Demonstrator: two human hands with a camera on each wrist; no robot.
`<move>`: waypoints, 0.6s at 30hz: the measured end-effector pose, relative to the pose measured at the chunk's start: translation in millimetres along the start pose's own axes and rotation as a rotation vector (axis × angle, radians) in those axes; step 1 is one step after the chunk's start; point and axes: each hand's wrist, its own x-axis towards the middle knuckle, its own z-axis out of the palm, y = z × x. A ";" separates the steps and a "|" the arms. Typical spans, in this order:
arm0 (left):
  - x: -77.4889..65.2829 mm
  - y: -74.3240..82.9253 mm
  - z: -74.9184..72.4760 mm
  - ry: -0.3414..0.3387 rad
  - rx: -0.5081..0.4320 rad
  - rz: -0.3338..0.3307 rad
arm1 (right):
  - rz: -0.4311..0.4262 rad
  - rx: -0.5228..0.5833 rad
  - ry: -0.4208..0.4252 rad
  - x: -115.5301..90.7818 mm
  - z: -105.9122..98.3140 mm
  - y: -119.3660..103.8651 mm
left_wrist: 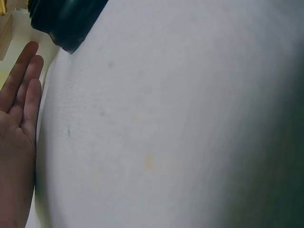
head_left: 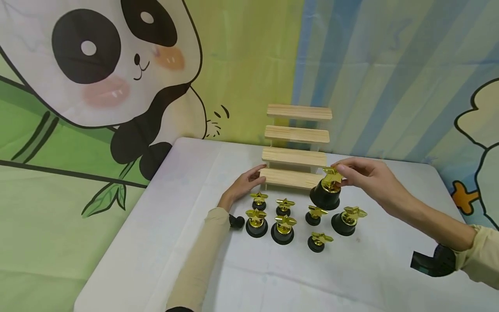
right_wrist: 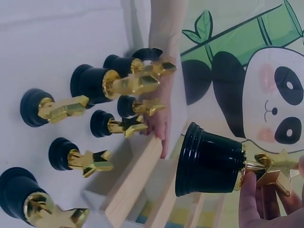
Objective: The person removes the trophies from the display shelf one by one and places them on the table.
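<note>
Pinched by its gold star top, a trophy [head_left: 325, 196] with a black base hangs from my right hand [head_left: 374, 180], in front of the right end of the stand's lowest step. The right wrist view shows its wide base [right_wrist: 209, 161] and the fingers [right_wrist: 251, 204] at the star. My left hand [head_left: 242, 185] rests at the left end of a wooden tiered stand [head_left: 296, 156], its fingers extended in the left wrist view. Several more star trophies stand on the table in front of the stand, among them a larger one [head_left: 344, 223] and a smaller one [head_left: 316, 243].
The table [head_left: 187, 173] has a white cover. Behind the stand hangs a backdrop [head_left: 249, 65] with a cartoon panda. Two larger trophies, one of them here [head_left: 256, 227], stand close to the left wrist's black camera [head_left: 236, 222].
</note>
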 end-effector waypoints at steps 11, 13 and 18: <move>-0.9 -0.5 3.3 0.000 -0.004 -0.001 | 0.019 -0.063 0.097 -45.0 7.5 35.6; -0.4 -0.5 3.2 0.003 0.004 0.001 | 0.020 -0.080 0.117 -53.5 8.9 42.2; 0.1 0.2 0.6 0.011 0.028 0.005 | 0.048 -0.090 0.137 -70.5 11.3 57.3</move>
